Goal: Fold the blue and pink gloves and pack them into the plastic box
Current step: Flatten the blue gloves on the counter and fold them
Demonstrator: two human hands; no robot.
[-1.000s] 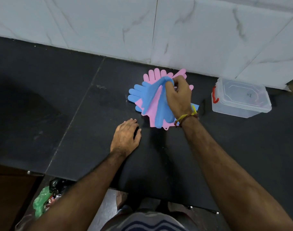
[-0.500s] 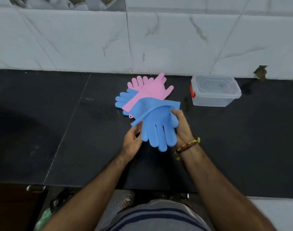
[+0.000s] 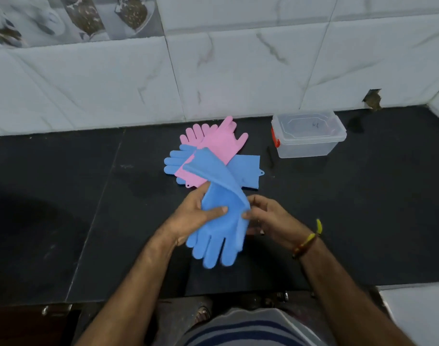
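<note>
I hold a blue glove [image 3: 219,228] above the black counter, fingers pointing toward me, its cuff end curling back over the pile. My left hand [image 3: 194,216] grips its left side with the thumb across the palm. My right hand [image 3: 268,217] pinches its right edge. Behind it lie two pink gloves [image 3: 221,143] and another blue glove [image 3: 246,168], crossed in a pile. The clear plastic box [image 3: 308,136] with a red latch stands to the right of the pile, its lid on.
The black stone counter [image 3: 88,208] runs to a white marble-tiled wall [image 3: 238,71] at the back. Its front edge is close to my body. A white surface [image 3: 418,318] sits at the lower right.
The blue glove went from the pile toward me. My left hand left the counter and took hold of it. The cuff end now curls up and back.
</note>
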